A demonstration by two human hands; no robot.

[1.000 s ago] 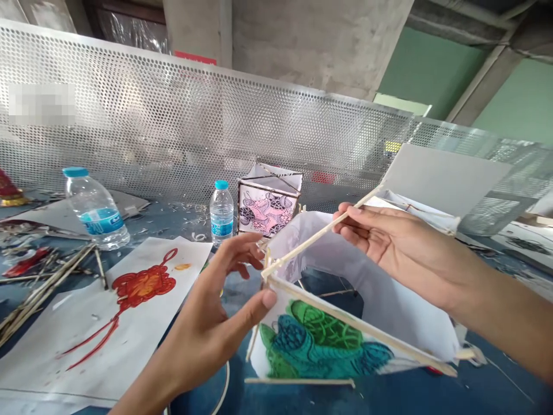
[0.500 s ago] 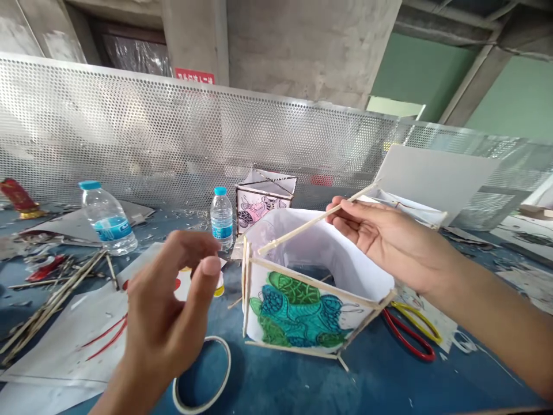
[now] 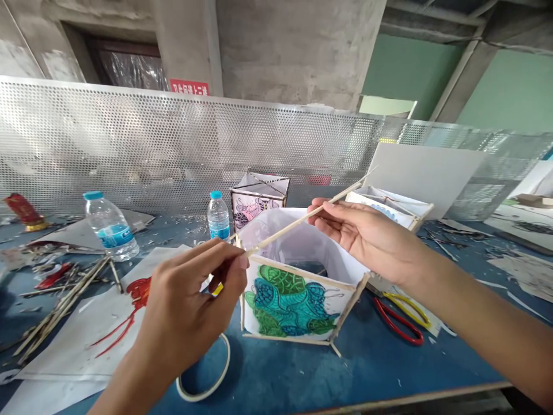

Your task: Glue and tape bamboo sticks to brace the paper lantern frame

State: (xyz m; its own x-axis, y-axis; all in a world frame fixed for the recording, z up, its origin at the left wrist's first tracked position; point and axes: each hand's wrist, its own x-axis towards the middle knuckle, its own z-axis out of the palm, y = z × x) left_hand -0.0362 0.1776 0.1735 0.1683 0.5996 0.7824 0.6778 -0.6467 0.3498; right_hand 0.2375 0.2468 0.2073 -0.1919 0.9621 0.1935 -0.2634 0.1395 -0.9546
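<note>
My right hand point(image 3: 358, 230) pinches a thin pale bamboo stick point(image 3: 289, 227) near its middle, holding it slanted over a paper lantern point(image 3: 294, 300). The lantern has a stick frame, an open top and a front panel painted with a green and blue pattern. At the lantern's upper left corner, my left hand point(image 3: 199, 294) has thumb and forefinger closed on the stick's lower end. Whether those fingertips also grip the frame corner is hidden. Below the left hand, a roll of tape point(image 3: 203, 397) lies on the blue table, partly covered by the wrist.
Red-and-yellow-handled pliers point(image 3: 400, 323) lie right of the lantern. Two water bottles point(image 3: 113, 233) point(image 3: 218, 218) stand behind my left hand. Further back are a pink-patterned lantern point(image 3: 254, 207) and another white lantern point(image 3: 389, 207). Loose sticks point(image 3: 64, 311) and a painted sheet point(image 3: 86, 351) lie left.
My left hand has moved right and up to the lantern's corner, and its fingers have closed on the stick's end. The right hand and stick have shifted slightly left in view.
</note>
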